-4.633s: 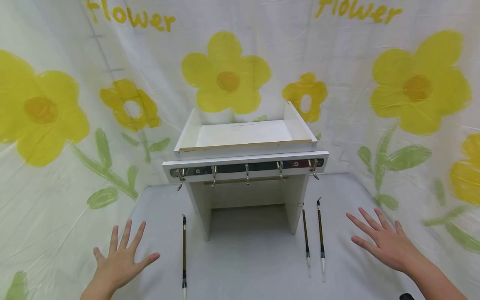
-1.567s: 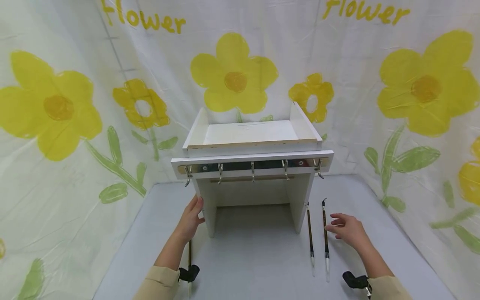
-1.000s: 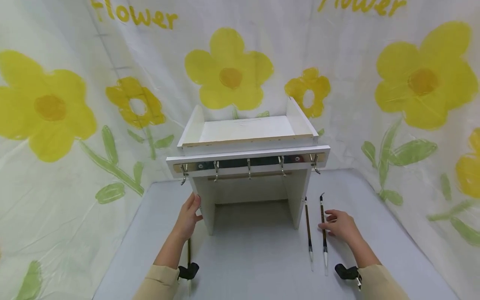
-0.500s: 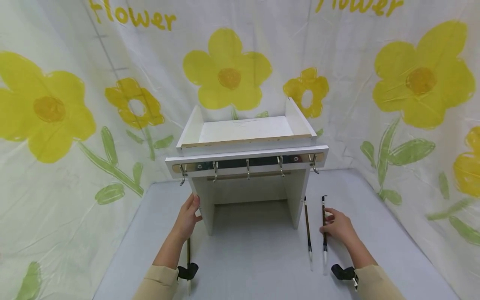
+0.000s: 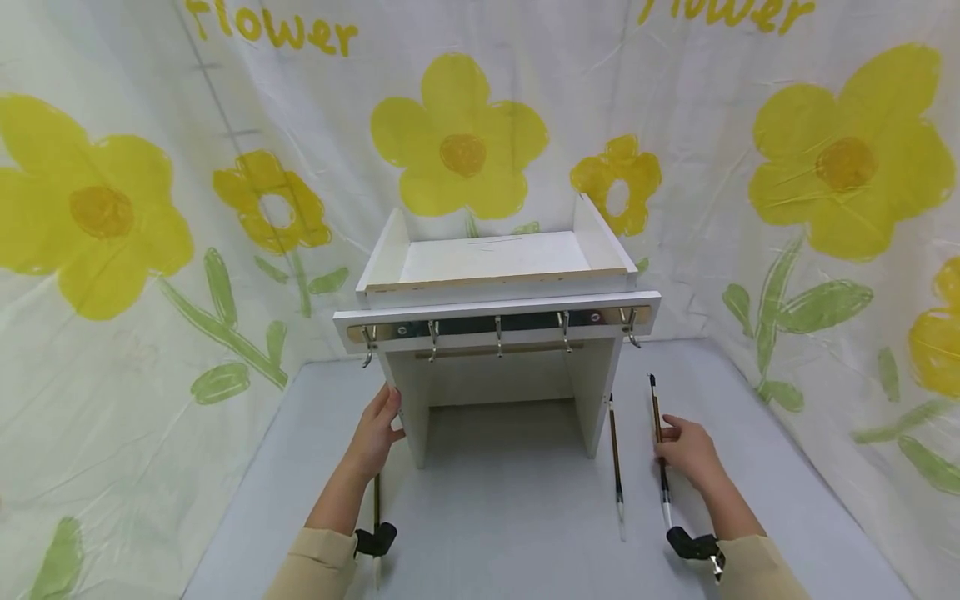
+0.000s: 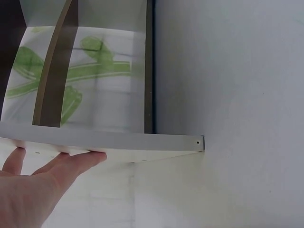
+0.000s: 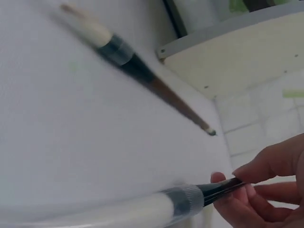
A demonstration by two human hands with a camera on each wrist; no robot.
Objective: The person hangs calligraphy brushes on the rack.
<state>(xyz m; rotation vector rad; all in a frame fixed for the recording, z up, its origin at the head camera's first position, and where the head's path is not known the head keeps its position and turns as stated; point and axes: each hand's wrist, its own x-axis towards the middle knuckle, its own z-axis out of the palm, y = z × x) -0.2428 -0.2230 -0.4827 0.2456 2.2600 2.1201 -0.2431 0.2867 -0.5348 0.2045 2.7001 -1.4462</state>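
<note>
My right hand (image 5: pixel 687 450) pinches a calligraphy brush (image 5: pixel 655 408) between thumb and fingers partway along its dark handle. In the right wrist view the pale head of this brush (image 7: pixel 142 211) points left, away from the fingers. My left hand (image 5: pixel 372 435) lies against the outer left side of a white rack (image 5: pixel 506 302). In the left wrist view the fingers (image 6: pixel 78 162) are fairly straight, tips touching that side panel. A second calligraphy brush (image 5: pixel 616 458) lies on the table, right of the rack. Partly hidden by the left forearm, a third brush (image 5: pixel 377 504) lies at left.
Across the front of the rack runs a metal strip with several hooks (image 5: pixel 498 336). The grey table (image 5: pixel 510 533) meets a white curtain (image 5: pixel 315 108) painted with yellow flowers behind and at both sides. Black wrist cameras (image 5: pixel 692 543) sit below the hands.
Both hands came in from the sides; the left reached the rack's side. The right closed on the outer right brush, which has since shifted slightly right and tilted. The left hand has lately stayed put.
</note>
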